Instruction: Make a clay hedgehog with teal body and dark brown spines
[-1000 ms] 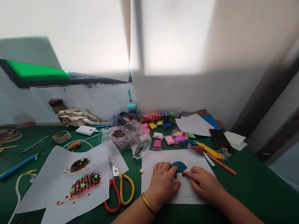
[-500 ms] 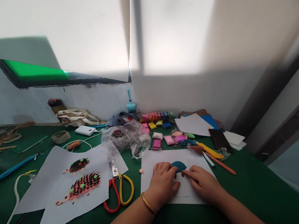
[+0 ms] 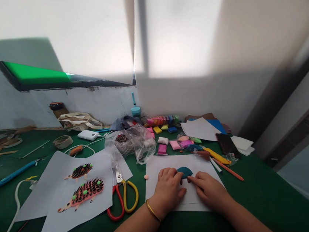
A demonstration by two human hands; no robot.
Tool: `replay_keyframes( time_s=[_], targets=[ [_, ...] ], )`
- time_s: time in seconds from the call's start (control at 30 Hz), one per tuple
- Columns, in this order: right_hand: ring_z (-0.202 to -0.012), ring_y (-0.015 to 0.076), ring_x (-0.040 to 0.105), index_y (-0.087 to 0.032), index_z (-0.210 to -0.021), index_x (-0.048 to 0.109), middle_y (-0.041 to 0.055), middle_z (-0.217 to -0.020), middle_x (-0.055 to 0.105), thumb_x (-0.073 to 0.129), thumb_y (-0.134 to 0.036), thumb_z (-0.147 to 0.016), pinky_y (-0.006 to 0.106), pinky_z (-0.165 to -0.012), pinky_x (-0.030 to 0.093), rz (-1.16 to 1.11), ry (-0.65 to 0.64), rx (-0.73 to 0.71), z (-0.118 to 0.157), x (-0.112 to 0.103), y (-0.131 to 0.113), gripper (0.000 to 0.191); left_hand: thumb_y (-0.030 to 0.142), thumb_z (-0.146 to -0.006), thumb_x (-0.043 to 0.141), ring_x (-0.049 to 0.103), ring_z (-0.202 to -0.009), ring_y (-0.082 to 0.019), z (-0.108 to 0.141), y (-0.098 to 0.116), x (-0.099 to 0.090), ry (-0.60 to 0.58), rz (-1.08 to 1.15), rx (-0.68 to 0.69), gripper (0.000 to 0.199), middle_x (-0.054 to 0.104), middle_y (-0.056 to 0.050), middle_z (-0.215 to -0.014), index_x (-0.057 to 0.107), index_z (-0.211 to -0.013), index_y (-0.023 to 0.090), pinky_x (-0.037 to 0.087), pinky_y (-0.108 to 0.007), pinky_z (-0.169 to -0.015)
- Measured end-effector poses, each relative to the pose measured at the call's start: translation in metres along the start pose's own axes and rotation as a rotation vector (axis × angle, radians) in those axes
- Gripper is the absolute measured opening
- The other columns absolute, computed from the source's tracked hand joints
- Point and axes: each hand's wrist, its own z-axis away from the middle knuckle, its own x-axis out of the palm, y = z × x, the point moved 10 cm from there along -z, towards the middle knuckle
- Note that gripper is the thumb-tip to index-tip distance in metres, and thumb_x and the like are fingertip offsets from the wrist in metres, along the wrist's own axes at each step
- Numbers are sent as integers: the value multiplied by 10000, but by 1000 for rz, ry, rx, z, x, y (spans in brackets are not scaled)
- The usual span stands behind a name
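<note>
A flat teal half-round shape (image 3: 185, 171), looking like modelling clay, lies on a white sheet of paper (image 3: 159, 162). My left hand (image 3: 168, 185) rests on the sheet with bent fingers, its fingertips at the shape's left edge and its thumb apart below. From the right, my right hand (image 3: 209, 188) stretches its index finger to the shape's lower edge; the other fingers are curled, and I see nothing held in them. A small pale pink clay ball (image 3: 146, 177) sits at the sheet's left edge.
Scissors (image 3: 121, 198) with red and yellow handles lie left of the sheet, beside paper bearing two hedgehog figures (image 3: 83, 193). Several clay packets (image 3: 175, 145), a plastic bag (image 3: 135, 140), a dark phone (image 3: 227, 145) and an orange pen (image 3: 233, 172) lie farther back.
My right index fingertip has shifted very slightly along the teal shape's lower edge. My left hand and the other things look the same.
</note>
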Motion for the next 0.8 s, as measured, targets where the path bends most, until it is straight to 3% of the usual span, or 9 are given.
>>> replay_keyframes(
  time_s=[0.2, 0.8],
  targets=[
    [-916, 224, 566, -225, -1308, 597, 90, -994, 604, 448, -169, -875, 361, -805, 490, 30, -8, 2, -1, 1, -1, 461, 340, -775, 700, 480, -1108, -247, 0, 0, 0, -4, -1, -5, 489, 549, -41, -1166, 558, -1239, 277, 354, -425, -1028],
    [-854, 210, 552, -248, -1203, 671, 82, -919, 596, 457, -222, -918, 346, -761, 459, 54, 13, -94, 2, -5, -16, 357, 358, -740, 740, 487, -1116, -255, 1, -5, -2, 1, 10, -26, 515, 551, -40, -1172, 566, -1219, 285, 353, -432, -1031]
  ],
)
